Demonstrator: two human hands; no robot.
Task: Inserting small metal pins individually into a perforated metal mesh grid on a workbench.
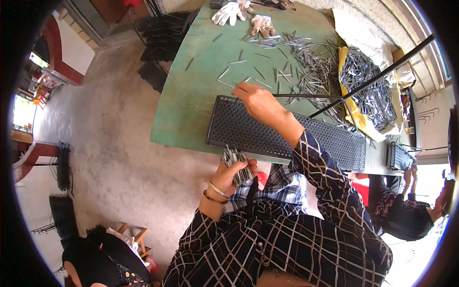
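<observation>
Steel pins sit bunched in my closed left grip, kept ready below, while my right grip pinches one pin over the black perforated tray just beneath it.

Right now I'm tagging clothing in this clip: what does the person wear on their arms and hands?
Both hands are bare, no gloves. The right hand comes out of a long dark sleeve crossed by thin pale lines in a plaid pattern. The left hand has the same sleeve, ending at the wrist, with two bracelets: one thin and light, one of dark beads.
</observation>
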